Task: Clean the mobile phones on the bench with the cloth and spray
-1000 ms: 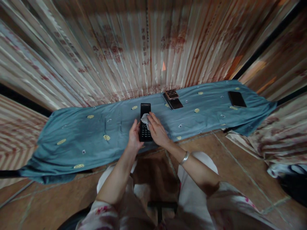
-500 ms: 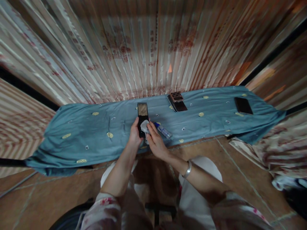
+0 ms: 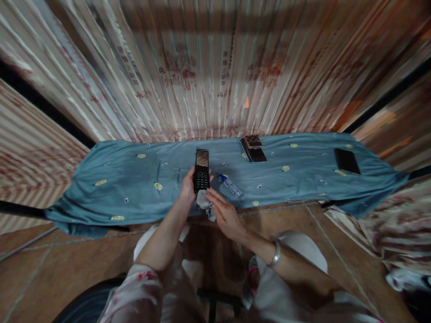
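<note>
My left hand [image 3: 188,185] is closed around a black keypad phone [image 3: 202,172], held upright with its screen and buttons toward me. Between the fingers of my right hand [image 3: 228,216] is a crumpled pale cloth [image 3: 204,200], at the phone's lower end. Just right of the phone, a clear bottle with a blue cap [image 3: 231,186] lies on its side on the blue-green patterned cloth cover [image 3: 182,202] of the table.
Farther back lies a stack of dark flat devices [image 3: 257,154] with a checked brown item [image 3: 252,141] on top. A black tablet-like object [image 3: 347,161] rests at the right. Striped curtains [image 3: 208,89] hang behind, and dark poles [image 3: 390,92] stand at the sides.
My right hand has drawn the pale cloth down from the phone's keypad to its bottom end, so the buttons now show. The whole view has shifted slightly.
</note>
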`<action>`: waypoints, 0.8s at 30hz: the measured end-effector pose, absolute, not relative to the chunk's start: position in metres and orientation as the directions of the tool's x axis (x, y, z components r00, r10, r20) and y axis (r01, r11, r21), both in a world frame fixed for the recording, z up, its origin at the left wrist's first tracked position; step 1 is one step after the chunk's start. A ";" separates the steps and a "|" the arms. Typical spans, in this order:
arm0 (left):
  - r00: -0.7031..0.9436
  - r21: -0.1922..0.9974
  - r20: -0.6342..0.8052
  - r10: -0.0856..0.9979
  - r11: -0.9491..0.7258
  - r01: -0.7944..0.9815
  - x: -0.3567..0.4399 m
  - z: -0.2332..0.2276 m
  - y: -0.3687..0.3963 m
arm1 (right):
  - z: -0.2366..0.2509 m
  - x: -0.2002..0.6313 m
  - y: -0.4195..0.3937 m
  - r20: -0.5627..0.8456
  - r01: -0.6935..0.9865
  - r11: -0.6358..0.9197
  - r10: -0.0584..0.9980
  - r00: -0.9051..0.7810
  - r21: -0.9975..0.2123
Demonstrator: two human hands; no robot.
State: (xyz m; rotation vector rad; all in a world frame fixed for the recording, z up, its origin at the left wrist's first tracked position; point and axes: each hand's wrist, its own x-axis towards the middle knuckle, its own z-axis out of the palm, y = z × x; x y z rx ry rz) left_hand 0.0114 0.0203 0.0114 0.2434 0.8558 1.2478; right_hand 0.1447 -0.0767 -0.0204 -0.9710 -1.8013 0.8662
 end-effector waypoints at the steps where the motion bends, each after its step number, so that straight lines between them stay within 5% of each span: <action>1: 0.052 0.597 -0.430 0.901 0.327 -0.732 0.009 0.011 0.021 | -0.018 0.149 -0.076 0.364 0.227 0.435 0.883 -0.296 -0.871; 4: 0.064 0.589 -0.435 0.898 0.338 -0.734 0.004 0.011 0.018 | -0.014 0.163 -0.065 0.268 0.093 0.290 0.943 -0.199 -0.952; 6: 0.115 0.578 -0.436 0.892 0.376 -0.724 0.004 0.013 0.012 | -0.013 0.173 -0.053 0.080 -0.049 0.076 0.992 -0.094 -0.996; 9: 0.235 0.562 -0.421 0.876 0.455 -0.690 0.007 0.018 -0.001 | -0.013 0.185 -0.035 -0.170 -0.333 -0.171 0.985 -0.032 -0.927; 17: 0.498 0.562 -0.409 0.764 0.641 -0.523 0.026 0.017 -0.032 | 0.003 0.213 -0.009 -0.216 -0.440 -0.162 0.973 0.077 -0.883; 24: 0.439 0.649 -0.458 0.773 0.628 -0.430 0.035 0.014 -0.037 | 0.008 0.226 -0.005 -0.164 -0.364 -0.110 0.979 0.120 -0.925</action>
